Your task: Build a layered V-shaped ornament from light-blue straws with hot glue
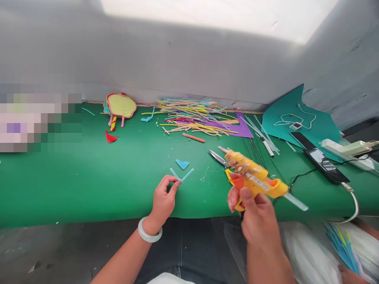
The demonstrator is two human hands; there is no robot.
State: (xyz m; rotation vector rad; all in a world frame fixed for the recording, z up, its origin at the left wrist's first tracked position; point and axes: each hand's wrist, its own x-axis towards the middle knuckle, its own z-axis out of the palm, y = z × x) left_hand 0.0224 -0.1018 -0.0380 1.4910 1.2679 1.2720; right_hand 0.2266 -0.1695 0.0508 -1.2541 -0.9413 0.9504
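Observation:
My left hand [164, 198], with a pale bangle on its wrist, pinches the joint of two light blue strips [181, 176] that form a V over the green table [89, 177]. A small blue V-shaped piece [182, 163] lies just beyond them. My right hand [254, 215] grips a yellow hot glue gun [254, 175] with an orange trigger, its nozzle pointing up and left and a clear glue stick jutting out at the back. The gun is held to the right of the strips, apart from them.
Scissors [218, 157] lie behind the gun. A heap of coloured strips [192, 114] and purple sheet sit at the back, a yellow craft piece with red tassel [120, 108] back left. A teal sheet [296, 114], phones [321, 161], power strip [345, 150] and cables are at right.

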